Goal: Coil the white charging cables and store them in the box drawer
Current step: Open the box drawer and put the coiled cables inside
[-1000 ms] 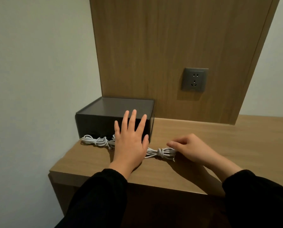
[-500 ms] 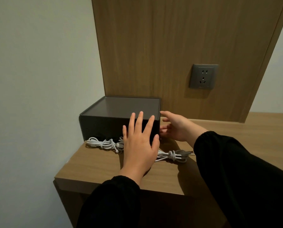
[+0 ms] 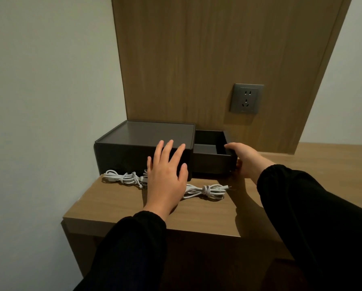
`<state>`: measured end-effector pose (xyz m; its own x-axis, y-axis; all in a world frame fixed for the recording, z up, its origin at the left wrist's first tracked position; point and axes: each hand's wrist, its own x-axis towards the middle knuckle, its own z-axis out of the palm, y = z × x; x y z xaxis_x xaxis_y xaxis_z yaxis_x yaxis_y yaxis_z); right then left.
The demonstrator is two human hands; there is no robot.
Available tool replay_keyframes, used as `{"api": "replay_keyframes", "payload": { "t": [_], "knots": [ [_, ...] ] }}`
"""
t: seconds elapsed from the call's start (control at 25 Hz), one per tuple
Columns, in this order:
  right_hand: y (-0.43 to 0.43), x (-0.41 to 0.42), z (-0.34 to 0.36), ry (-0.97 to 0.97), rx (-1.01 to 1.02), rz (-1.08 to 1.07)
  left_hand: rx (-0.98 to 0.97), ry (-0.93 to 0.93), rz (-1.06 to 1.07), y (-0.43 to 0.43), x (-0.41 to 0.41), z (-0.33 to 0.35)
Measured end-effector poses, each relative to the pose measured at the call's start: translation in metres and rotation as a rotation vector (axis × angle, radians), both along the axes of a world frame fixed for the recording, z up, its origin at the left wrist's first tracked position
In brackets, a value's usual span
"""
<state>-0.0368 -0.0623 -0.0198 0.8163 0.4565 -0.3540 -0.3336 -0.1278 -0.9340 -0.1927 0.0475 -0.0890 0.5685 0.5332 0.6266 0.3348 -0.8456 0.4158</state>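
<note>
The dark grey rectangular storage box [image 3: 144,134] is sitting at the back left corner of the brown wooden counter [image 3: 123,208]; its dark pull-out drawer [image 3: 212,159] is standing open toward the right, cavity facing up. The right hand [image 3: 246,159] is clamping the drawer's end wall, thumb hooked over the rim; the left hand [image 3: 167,178] is pressing flat against the box's front, fingers straight and spread.

Both cables are lying coiled along the box's front, long axes running left to right. The white, knotted right cable bundle [image 3: 206,191] is lying just in front of the drawer, nearest the right hand; the white left cable bundle [image 3: 123,178] is lying near the counter's left edge, its end hidden behind the left hand. Loading is looking like a short lift up and back into the drawer.
</note>
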Motion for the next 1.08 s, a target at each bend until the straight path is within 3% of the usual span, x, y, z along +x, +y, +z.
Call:
{"api": "replay_keyframes", "payload": {
  "t": [0.2, 0.32, 0.4, 0.44, 0.52, 0.6, 0.64, 0.76, 0.84, 0.96, 1.08],
  "knots": [
    [-0.011, 0.015, 0.001, -0.108, -0.073, -0.177, 0.009, 0.014, 0.007, -0.001, -0.002, 0.002],
    [-0.032, 0.033, -0.005, -0.264, -0.268, -0.332, 0.009, 0.013, 0.016, -0.003, -0.002, 0.003],
    [-0.047, 0.039, -0.009, -0.347, -0.394, -0.32, 0.007, 0.013, 0.018, -0.002, 0.0, 0.002],
    [-0.051, 0.038, -0.009, -0.445, -0.494, -0.308, 0.008, 0.011, 0.016, -0.002, 0.0, 0.003],
    [-0.051, 0.025, -0.01, -0.883, -0.679, -0.343, 0.01, 0.005, 0.012, -0.002, 0.001, 0.002],
    [-0.043, -0.007, -0.011, -1.408, -0.541, -0.227, 0.006, 0.002, 0.002, -0.002, 0.0, 0.002],
    [-0.038, -0.024, -0.014, -1.541, -0.448, -0.045, -0.004, -0.007, -0.002, -0.001, -0.001, 0.002],
    [-0.031, -0.061, -0.026, -1.435, -0.495, 0.593, -0.035, -0.043, -0.014, -0.001, -0.004, 0.003],
    [-0.028, -0.066, -0.035, -1.385, -0.601, 0.781, -0.029, -0.052, -0.019, -0.002, -0.004, 0.003],
    [-0.031, -0.063, -0.037, -1.479, -0.559, 0.703, -0.057, -0.073, 0.0, -0.001, -0.007, 0.005],
    [-0.038, -0.052, -0.028, -1.542, -0.356, 0.479, 0.027, -0.066, 0.051, 0.017, -0.024, 0.006]
  ]
}}
